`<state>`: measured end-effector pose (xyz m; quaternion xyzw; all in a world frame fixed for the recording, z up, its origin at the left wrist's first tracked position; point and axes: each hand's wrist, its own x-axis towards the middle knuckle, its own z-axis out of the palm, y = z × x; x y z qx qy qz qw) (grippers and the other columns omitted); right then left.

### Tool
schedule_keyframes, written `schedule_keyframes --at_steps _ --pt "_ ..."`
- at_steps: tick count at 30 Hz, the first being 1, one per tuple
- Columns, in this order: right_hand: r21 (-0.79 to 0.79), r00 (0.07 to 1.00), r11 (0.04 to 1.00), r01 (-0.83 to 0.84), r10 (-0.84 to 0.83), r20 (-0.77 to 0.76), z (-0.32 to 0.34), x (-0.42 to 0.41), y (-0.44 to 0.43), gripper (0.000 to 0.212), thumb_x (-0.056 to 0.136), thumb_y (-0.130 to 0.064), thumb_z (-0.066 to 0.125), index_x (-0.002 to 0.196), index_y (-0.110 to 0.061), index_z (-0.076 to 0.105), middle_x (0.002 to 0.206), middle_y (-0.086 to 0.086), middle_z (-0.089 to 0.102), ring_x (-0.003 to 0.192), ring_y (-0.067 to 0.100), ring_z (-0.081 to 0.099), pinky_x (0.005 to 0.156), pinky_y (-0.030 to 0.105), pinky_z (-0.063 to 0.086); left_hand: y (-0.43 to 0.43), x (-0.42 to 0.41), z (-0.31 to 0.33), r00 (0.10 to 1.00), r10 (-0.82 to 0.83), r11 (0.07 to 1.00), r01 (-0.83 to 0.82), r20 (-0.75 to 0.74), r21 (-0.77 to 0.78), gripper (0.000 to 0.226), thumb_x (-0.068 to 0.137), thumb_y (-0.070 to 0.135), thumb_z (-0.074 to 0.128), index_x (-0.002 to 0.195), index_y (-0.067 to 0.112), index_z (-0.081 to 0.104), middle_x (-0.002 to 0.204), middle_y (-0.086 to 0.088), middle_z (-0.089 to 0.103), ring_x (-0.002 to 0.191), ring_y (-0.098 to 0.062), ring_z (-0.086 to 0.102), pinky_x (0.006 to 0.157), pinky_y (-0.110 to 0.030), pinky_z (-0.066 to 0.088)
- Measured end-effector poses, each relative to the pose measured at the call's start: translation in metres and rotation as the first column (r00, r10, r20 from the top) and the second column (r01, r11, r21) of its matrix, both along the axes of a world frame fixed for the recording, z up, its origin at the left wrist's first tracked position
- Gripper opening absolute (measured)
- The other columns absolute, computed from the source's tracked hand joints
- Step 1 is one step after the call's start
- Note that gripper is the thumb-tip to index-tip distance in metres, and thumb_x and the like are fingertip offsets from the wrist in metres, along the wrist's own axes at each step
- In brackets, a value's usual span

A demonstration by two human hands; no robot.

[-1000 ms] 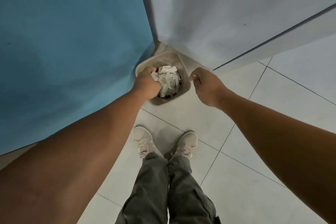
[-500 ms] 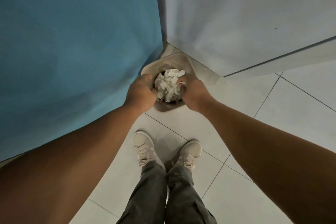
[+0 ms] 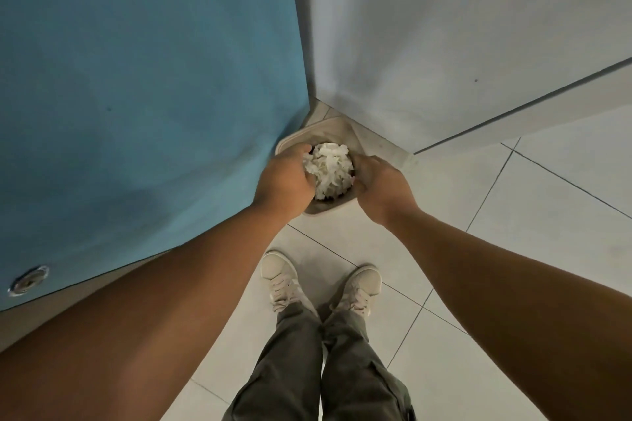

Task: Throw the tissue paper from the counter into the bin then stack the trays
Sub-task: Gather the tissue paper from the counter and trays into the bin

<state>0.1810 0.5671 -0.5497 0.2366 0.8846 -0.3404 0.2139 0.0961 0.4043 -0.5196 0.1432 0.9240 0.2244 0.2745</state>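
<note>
I had both hands cupped around the wad of tissue paper (image 3: 329, 170), the left hand (image 3: 285, 178) curled against its left side and the right hand (image 3: 378, 184) against its right, fingers bent in and gripping it between them. The wad sat directly over the mouth of the bin (image 3: 319, 133), which stood on the floor in the corner where the blue panel (image 3: 143, 85) met the pale wall (image 3: 444, 27). Whether the tissue rested on the bin's contents or hung just above the rim, I could not tell.

The risk, as I judged it, was spillage: the wad looked nearly as wide as the opening, and loose shreds could fall past the rim onto the tiles (image 3: 513, 215) if I let go unevenly. Pushing down too hard might tip the light bin.

The tissue was white, crumpled and ragged, soft and compressible. The bin was beige, smooth plastic with rounded corners. The floor tiles were glossy and pale with dark grout lines. The trays were out of sight.
</note>
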Motion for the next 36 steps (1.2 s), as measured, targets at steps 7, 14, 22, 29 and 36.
schedule_keyframes --at_steps 7,14,22,29,36 --pt "0.089 0.982 0.995 0.041 -0.024 -0.185 0.132 0.003 0.007 0.051 0.091 -0.03 0.057 0.141 -0.021 0.048 0.148 0.009 0.044 0.138 0.028 0.036 0.111 0.038 0.033 0.023 0.003 0.111 0.97 -0.069 0.997 0.073 -0.234 0.01 0.049 0.083 0.016 0.059 0.131 0.015 0.053 0.133 -0.008 0.055 0.129 -0.028 0.044 0.107 -0.038 0.04" --pt "0.19 0.933 0.981 -0.031 0.096 -0.346 0.275 0.008 0.024 0.05 0.093 -0.036 0.057 0.14 -0.02 0.05 0.149 0.012 0.042 0.14 0.03 0.034 0.113 0.044 0.033 0.024 0.011 0.249 0.926 -0.02 0.998 0.043 -0.376 0.054 0.052 0.086 0.024 0.058 0.136 0.012 0.05 0.148 -0.015 0.042 0.139 -0.035 0.032 0.115 -0.047 0.029" --pt "0.18 0.826 0.983 -0.033 0.128 -0.549 0.415 0.002 0.01 0.053 0.092 -0.038 0.056 0.141 -0.021 0.048 0.153 0.013 0.036 0.142 0.029 0.029 0.114 0.048 0.029 0.008 0.034 0.381 0.871 0.127 0.962 0.008 -0.475 0.272 0.053 0.086 0.024 0.055 0.137 0.011 0.049 0.142 -0.01 0.048 0.134 -0.028 0.038 0.113 -0.044 0.033" --pt "0.173 0.73 0.972 -0.162 0.236 -0.641 0.496 -0.011 -0.03 0.056 0.09 -0.038 0.052 0.142 -0.019 0.047 0.15 0.014 0.039 0.141 0.029 0.032 0.116 0.043 0.028 -0.041 0.044 0.459 0.775 0.253 0.935 -0.044 -0.579 0.351 0.052 0.088 0.018 0.061 0.138 0.012 0.048 0.143 -0.007 0.048 0.133 -0.024 0.038 0.112 -0.036 0.033" --pt "0.202 0.629 0.911 -0.358 0.396 -0.669 0.525 -0.015 -0.106 0.05 0.091 -0.033 0.054 0.139 -0.021 0.05 0.149 0.01 0.042 0.14 0.026 0.034 0.115 0.042 0.031 -0.122 0.057 0.492 0.699 0.367 0.916 -0.158 -0.614 0.368 0.047 0.093 0.023 0.06 0.139 0.018 0.049 0.145 -0.001 0.048 0.136 -0.017 0.037 0.111 -0.024 0.028"
